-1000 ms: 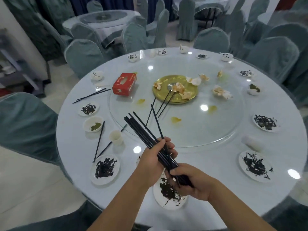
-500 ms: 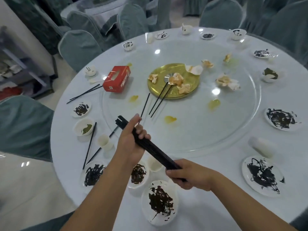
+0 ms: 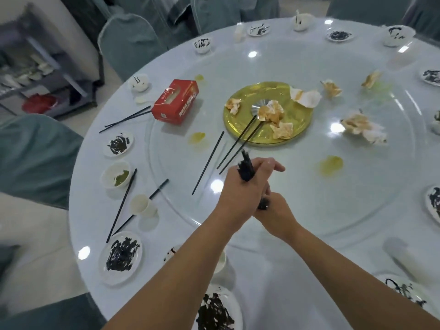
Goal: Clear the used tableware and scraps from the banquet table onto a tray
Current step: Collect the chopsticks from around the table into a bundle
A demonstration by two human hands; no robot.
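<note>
A bundle of black chopsticks [image 3: 245,168] stands nearly upright over the glass turntable [image 3: 309,210], gripped by both hands. My left hand [image 3: 245,186] is wrapped around its upper part; my right hand [image 3: 273,210] holds its lower end just below and behind. Loose black chopsticks [image 3: 209,160] lie on the turntable just left of my hands, two more [image 3: 240,141] reaching onto the gold plate [image 3: 297,108] with crumpled stained napkins [image 3: 273,113]. Other chopsticks [image 3: 122,203] lie by a small cup [image 3: 144,206]. Stained white plates [image 3: 122,256] ring the table edge.
A red tissue box [image 3: 176,101] sits left of the gold plate. A bowl with green residue [image 3: 116,175] and more crumpled napkins [image 3: 362,127] lie around. Covered chairs [image 3: 128,41] surround the round table; a shelf cart [image 3: 35,75] stands at the far left.
The bundle went from slanting flat across the table edge to nearly upright, and both hands moved forward over the turntable, coming closer together. The view tilted down and nearer.
</note>
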